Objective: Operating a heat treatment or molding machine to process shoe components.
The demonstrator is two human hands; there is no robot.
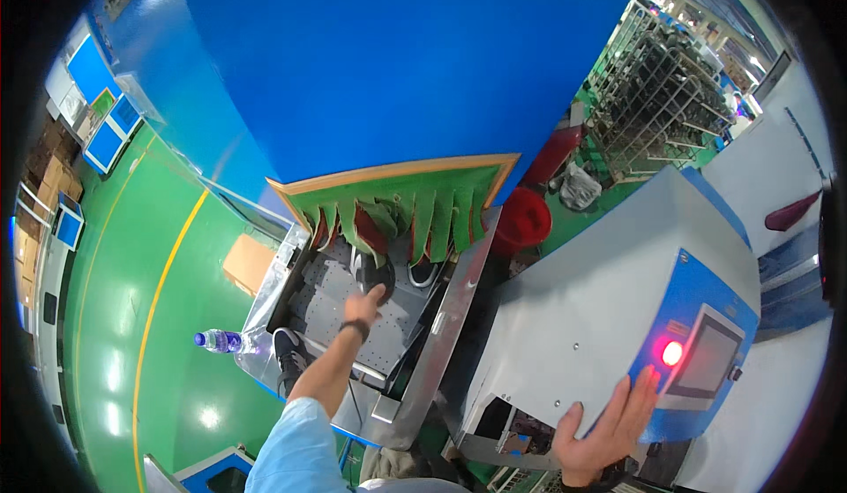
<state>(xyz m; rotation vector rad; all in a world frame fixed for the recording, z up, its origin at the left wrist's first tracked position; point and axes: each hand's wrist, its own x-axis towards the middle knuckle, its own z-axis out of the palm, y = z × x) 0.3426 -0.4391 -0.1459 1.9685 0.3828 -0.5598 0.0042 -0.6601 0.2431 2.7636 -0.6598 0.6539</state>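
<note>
My left hand [363, 306] reaches over the perforated metal tray [328, 303] and its fingers close on the near end of a dark shoe [378, 274]. That shoe's far part lies at the green flaps [430, 219] hanging across the blue machine's opening. To its right, a second black shoe [423, 272] with a light sole edge sits partly under the flaps. Another dark shoe [288, 353] with a white sole stands at the tray's left edge, beside my forearm. My right hand [609, 427] lies open, fingers stretched over the blue control panel, just below a glowing red button [672, 353].
A clear bottle [218, 341] with a purple cap stands left of the tray. Beyond it, a cardboard box [248, 264] sits on the green floor. A red bucket [522, 221] is right of the opening. The grey control cabinet [565, 308] fills the right side; metal racks [662, 96] stand behind.
</note>
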